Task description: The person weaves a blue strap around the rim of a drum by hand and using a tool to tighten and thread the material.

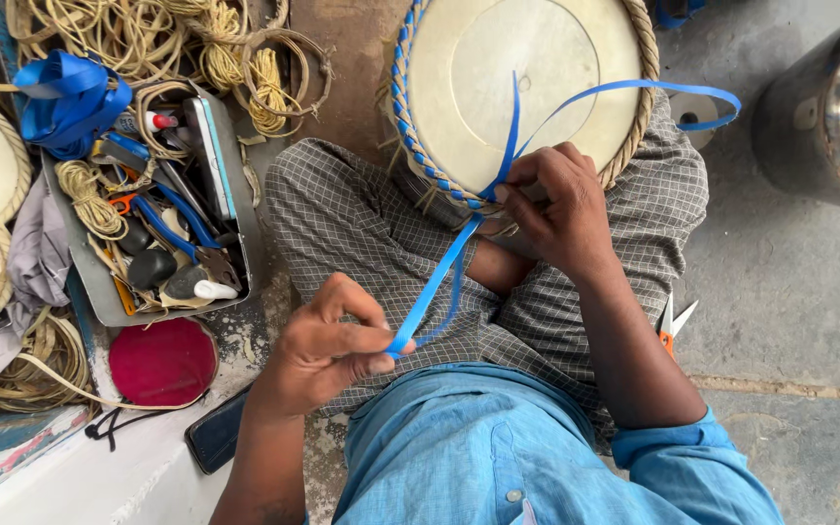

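Observation:
A round pale tray (527, 78) with a woven cane rim rests on my lap, part of its rim wrapped in blue plastic strip. My left hand (328, 345) pinches a blue strip (435, 287) and holds it taut toward me. My right hand (561, 209) grips the tray's near rim where the strip enters the weave. Another length of the blue strip (634, 92) loops up over the tray's face and off to the right.
A metal tool tray (99, 287) with pliers, stones and cord sits at left, a roll of blue strip (68, 97) and cane coils (148, 34) behind it. A red lid (162, 360), a dark phone (216, 433), orange-handled scissors (671, 326) and a steel vessel (828, 107) lie around.

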